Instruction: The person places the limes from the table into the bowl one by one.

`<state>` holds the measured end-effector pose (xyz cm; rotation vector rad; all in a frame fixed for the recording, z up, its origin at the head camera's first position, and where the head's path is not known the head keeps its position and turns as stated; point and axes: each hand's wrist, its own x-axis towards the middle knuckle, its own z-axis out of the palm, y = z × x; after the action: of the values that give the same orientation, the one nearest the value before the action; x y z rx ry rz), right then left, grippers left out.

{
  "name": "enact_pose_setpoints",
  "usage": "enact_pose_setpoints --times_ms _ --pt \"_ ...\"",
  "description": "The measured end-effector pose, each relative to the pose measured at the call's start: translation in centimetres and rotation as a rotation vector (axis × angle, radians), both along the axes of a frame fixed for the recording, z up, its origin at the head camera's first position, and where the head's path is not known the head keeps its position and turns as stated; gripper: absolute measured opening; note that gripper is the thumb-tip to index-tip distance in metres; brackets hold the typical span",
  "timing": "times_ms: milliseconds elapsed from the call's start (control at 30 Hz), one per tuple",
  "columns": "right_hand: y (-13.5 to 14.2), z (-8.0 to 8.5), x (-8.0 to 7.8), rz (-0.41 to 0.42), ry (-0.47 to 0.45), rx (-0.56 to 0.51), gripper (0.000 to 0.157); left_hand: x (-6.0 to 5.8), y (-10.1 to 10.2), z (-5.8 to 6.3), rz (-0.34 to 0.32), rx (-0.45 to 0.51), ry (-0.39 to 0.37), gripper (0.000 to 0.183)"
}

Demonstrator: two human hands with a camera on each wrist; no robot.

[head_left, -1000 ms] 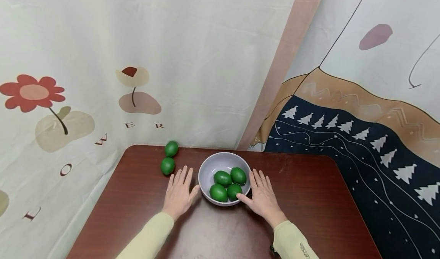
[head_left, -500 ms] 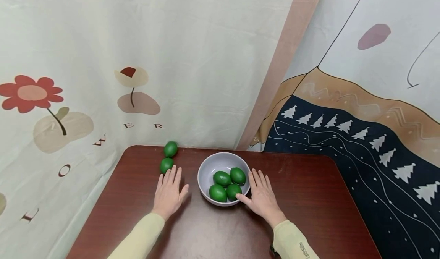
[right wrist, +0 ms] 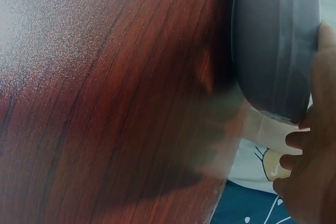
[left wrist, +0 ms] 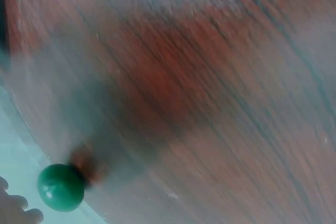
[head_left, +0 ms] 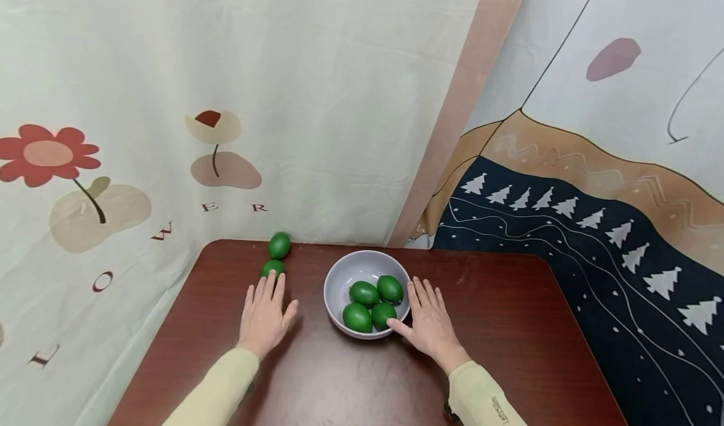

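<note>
A grey bowl point(head_left: 362, 259) stands on the table with several green limes point(head_left: 364, 293) inside. My right hand point(head_left: 432, 325) rests against its right side, fingers straight, thumb across the rim; the right wrist view shows the hand point(right wrist: 320, 145) by the bowl's outer wall point(right wrist: 275, 51). Left of the bowl, my left hand point(head_left: 263, 316) hovers with straight, spread fingers. Its fingertips overlap the nearer lime point(head_left: 273, 267) in the head view; contact cannot be told. A farther lime point(head_left: 279, 245) lies just behind that one. One lime point(left wrist: 60, 187) shows beside the fingertips point(left wrist: 18, 203) in the left wrist view.
The brown wooden table point(head_left: 498, 300) ends at a back edge close behind the bowl and limes. A pale printed curtain point(head_left: 328, 131) hangs behind it, and a dark tree-patterned cloth point(head_left: 537, 231) hangs at the right.
My left hand has moved left, away from the bowl, to the nearer loose lime, partly covering it. The right hand and the bowl have stayed in place.
</note>
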<state>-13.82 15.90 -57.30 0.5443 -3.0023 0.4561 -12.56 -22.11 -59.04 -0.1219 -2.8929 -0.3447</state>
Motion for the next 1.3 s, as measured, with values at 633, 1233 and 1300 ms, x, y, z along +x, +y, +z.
enact_pose_setpoints --times_ms 633,1233,1300 --pt "0.0 0.2 0.1 -0.005 -0.028 -0.002 0.103 -1.0 -1.8 -0.4 0.077 0.024 0.058 0.068" --pt "0.0 0.1 0.0 -0.013 -0.047 -0.003 0.103 -2.5 -2.0 -0.5 0.106 0.075 0.101 0.069" --pt "-0.1 0.1 0.1 -0.015 -0.053 -0.002 0.103 -2.6 -2.1 -0.6 0.106 0.07 0.102 0.069"
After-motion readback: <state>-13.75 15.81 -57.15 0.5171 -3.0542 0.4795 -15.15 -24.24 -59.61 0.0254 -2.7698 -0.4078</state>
